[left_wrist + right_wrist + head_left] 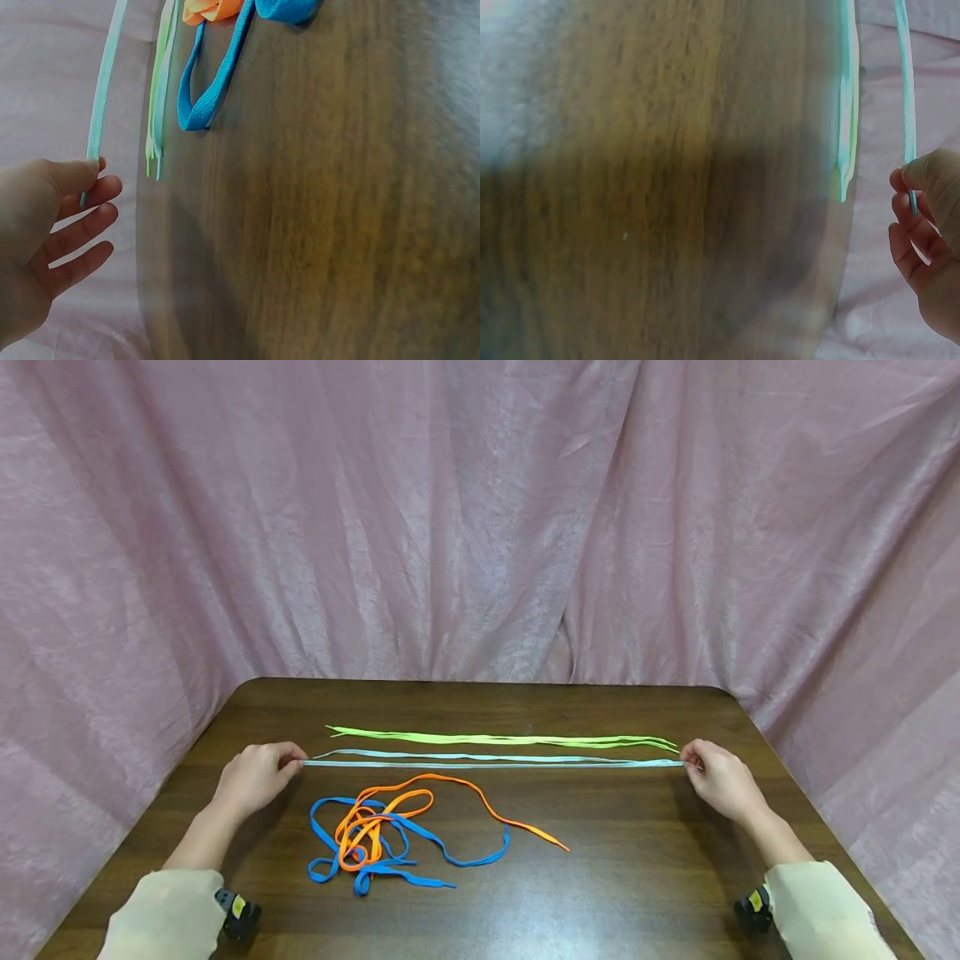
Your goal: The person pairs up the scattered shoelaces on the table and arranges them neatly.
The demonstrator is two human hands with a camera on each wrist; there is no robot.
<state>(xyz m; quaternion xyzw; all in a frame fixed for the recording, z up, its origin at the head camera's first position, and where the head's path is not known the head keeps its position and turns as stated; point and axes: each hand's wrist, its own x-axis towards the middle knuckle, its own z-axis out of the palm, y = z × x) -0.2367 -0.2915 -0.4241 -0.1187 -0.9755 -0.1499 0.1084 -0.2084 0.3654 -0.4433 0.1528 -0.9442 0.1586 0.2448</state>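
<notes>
A light mint-blue shoelace (480, 765) is stretched straight between the two hands, lifted above the table. My left hand (257, 775) pinches one end between thumb and index finger, and its thin tip pokes out below them in the left wrist view. At the other end, my right hand (722, 777) pinches the lace likewise, the tip showing under the fingers in the right wrist view. A second mint-blue shoelace (450, 755) lies lengthwise just behind the stretched one. Beyond it, bright yellow-green shoelaces (480, 739) are laid out side by side.
Nearer the front, an orange shoelace (480, 793) and a blue shoelace (480, 862) lie in a loose tangle left of centre on the brown wooden table (600, 877). A pink curtain (495, 527) hangs behind the table's far edge and along its sides.
</notes>
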